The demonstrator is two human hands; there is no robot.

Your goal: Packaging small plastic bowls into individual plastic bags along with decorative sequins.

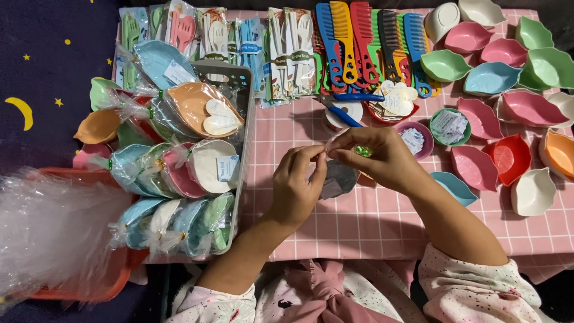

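— Two hands meet over the middle of the pink checked tablecloth [371, 221]; what do they hold?

— The left hand [297, 186] and the right hand [382, 158] both pinch shut on the top of a small clear wrapped packet [338, 177] that hangs between them, fingertips nearly touching. A green twist of ribbon [363, 151] sits in the right hand's fingers.

— And the surface around them?

— At twelve o'clock, a row of coloured combs [359, 42] and packed cutlery sets [287, 51], with blue scissors [347, 104] just below. From one to three o'clock, leaf-shaped bowls [514, 107] in pink, green, blue, red and cream lie spread out. At nine o'clock, a grey basket [245, 113] is heaped with wrapped bowls [203, 107].

— Beyond the table?

— At eight o'clock, a red tray [113, 275] of clear cellophane [54, 227]; at ten o'clock, a dark cloth with yellow stars and a moon [48, 72].
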